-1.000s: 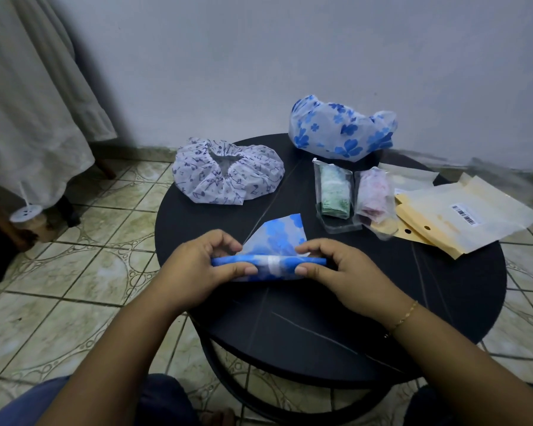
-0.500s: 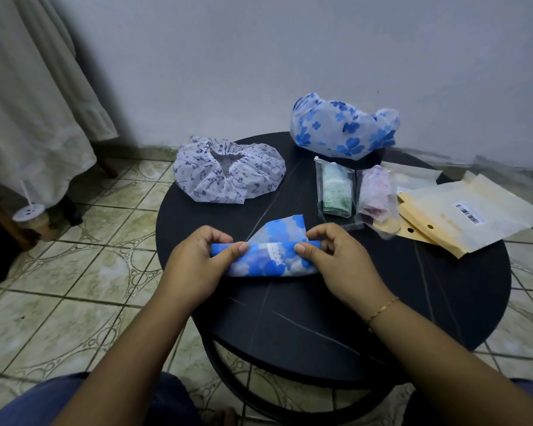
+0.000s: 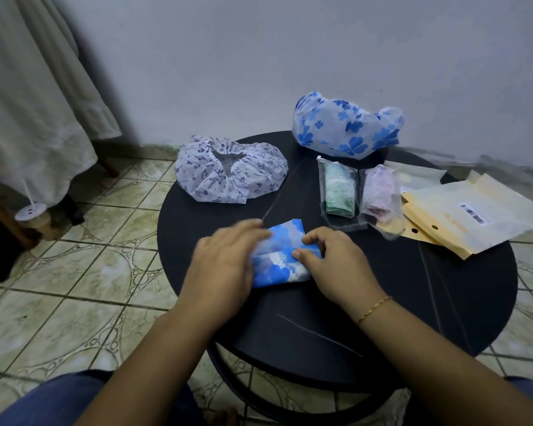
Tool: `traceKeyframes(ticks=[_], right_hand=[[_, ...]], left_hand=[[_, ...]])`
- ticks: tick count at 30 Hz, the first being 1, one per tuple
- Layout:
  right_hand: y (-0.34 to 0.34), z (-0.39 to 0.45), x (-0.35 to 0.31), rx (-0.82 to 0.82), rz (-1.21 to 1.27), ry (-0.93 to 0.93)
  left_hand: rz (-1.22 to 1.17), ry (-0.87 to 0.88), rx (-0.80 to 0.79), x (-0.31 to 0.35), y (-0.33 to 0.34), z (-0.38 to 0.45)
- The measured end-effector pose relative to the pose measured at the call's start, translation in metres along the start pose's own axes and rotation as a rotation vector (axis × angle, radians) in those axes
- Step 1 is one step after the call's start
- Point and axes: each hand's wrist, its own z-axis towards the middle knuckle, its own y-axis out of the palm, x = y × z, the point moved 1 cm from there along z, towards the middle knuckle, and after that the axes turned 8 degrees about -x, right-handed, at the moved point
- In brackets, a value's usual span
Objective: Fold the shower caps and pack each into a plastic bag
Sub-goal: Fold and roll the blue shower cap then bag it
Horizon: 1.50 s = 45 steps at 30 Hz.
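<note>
A blue cloud-print shower cap [image 3: 282, 262], folded into a small flat packet, lies on the round black table [image 3: 366, 302] in front of me. My left hand [image 3: 225, 265] lies flat on its left side, fingers straight and blurred by motion. My right hand [image 3: 330, 259] pinches the packet's right edge with curled fingers and thumb. A white cap with a dark small print [image 3: 231, 172] lies spread at the back left. A white cap with blue flowers [image 3: 346, 129] sits puffed up at the back. Two clear bags hold a folded green cap [image 3: 339, 192] and a folded pink cap [image 3: 380, 195].
A stack of empty plastic bags with yellow card backing and a barcode label [image 3: 471, 210] lies at the table's right side. Pale cloth [image 3: 28, 103] hangs at the left over a tiled floor. My knees in blue trousers [image 3: 59, 401] are at the bottom edge.
The rolled edge that both hands pinched has been laid down flat on the table. My left hand let go of it and now lies flat across the packet.
</note>
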Motion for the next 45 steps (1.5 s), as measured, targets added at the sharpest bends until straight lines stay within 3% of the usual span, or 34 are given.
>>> traceKeyframes(ticks=[2, 4, 11, 16, 20, 27, 29, 33, 36, 39, 45], right_hand=[[-0.002, -0.001, -0.002, -0.037, -0.026, 0.020], [-0.004, -0.003, -0.002, -0.056, -0.036, 0.039], [-0.007, -0.024, 0.000, 0.001, -0.238, -0.134], [-0.023, -0.028, 0.007, -0.254, -0.417, -0.326], [-0.025, -0.023, 0.016, -0.238, -0.230, -0.309], [-0.023, -0.010, 0.015, -0.215, 0.180, -0.138], [-0.018, -0.006, 0.014, -0.141, 0.211, -0.121], [-0.005, 0.003, 0.012, -0.018, 0.144, -0.051], [-0.002, 0.006, 0.009, 0.025, 0.115, -0.006], [-0.001, 0.010, 0.007, 0.038, 0.101, 0.037], [-0.002, 0.010, 0.002, 0.066, 0.143, 0.052]], left_hand=[[0.001, 0.136, -0.120, 0.006, 0.004, -0.001], [0.001, 0.125, -0.204, 0.007, 0.005, -0.001], [0.079, 0.158, -0.280, 0.006, 0.003, 0.008], [0.028, 0.163, -0.327, 0.002, -0.002, 0.010], [-0.007, 0.091, -0.370, -0.002, -0.009, 0.007], [-0.264, -0.083, -0.238, -0.002, -0.010, 0.008], [-0.185, -0.101, -0.198, -0.002, -0.012, 0.010], [0.191, -0.141, -0.061, 0.003, -0.011, 0.016], [0.221, -0.045, 0.132, 0.015, -0.006, 0.011], [0.181, 0.079, 0.089, 0.028, 0.008, 0.000], [0.255, 0.098, -0.097, 0.021, 0.029, -0.006]])
